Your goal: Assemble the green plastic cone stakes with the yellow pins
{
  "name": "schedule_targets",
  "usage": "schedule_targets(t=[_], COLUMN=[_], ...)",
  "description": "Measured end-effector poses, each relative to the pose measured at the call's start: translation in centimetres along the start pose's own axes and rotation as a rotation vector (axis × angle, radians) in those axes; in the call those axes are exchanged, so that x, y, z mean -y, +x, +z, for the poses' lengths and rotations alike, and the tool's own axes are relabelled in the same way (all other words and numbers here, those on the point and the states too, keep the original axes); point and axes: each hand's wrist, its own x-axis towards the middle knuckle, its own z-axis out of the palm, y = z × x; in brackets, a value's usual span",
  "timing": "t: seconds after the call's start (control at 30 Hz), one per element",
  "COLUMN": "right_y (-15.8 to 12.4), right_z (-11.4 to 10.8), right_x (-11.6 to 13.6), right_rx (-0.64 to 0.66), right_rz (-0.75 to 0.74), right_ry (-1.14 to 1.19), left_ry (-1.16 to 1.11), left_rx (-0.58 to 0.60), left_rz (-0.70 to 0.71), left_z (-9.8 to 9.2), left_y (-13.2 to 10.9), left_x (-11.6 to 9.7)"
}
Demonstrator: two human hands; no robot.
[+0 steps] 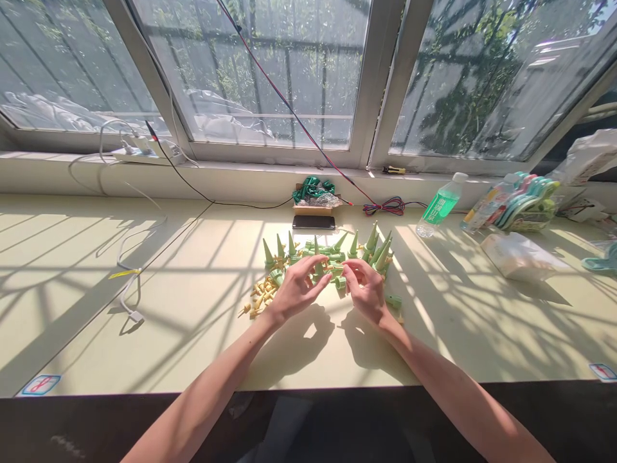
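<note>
Both hands hover over a cluster of small plastic parts on the pale table. My left hand (299,287) has its thumb and fingers apart, with a gap between their tips and nothing visible in it. Facing it, my right hand (367,290) is pinched at the fingertips; whatever it may hold is too small to make out. Around the hands stand several green cones (371,239), some upright and some leaning. Green cylindrical pieces lie among them, partly hidden by my hands. Beside my left wrist is a pile of small yellow pegs (260,294).
Behind the parts lie a black phone (313,222) and a small cardboard box (315,209) with green material. A bottle (439,207), a stack of colourful items (523,199) and a tissue pack (520,256) stand right. A white cable (123,257) runs along the left.
</note>
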Motion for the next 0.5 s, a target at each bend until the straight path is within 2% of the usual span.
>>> schedule_targets(t=[0.17,0.5], right_y=[0.04,0.05], right_z=[-0.01,-0.09], right_x=[-0.04,0.12], right_rx=[-0.003,0.036], right_rz=[-0.007,0.016], right_ry=[-0.008,-0.031], left_ry=[0.046,0.065], left_rx=[0.050,0.051], left_rz=[0.019,0.066], left_z=[-0.15,-0.13], left_y=[-0.01,0.01], left_x=[-0.53,-0.39])
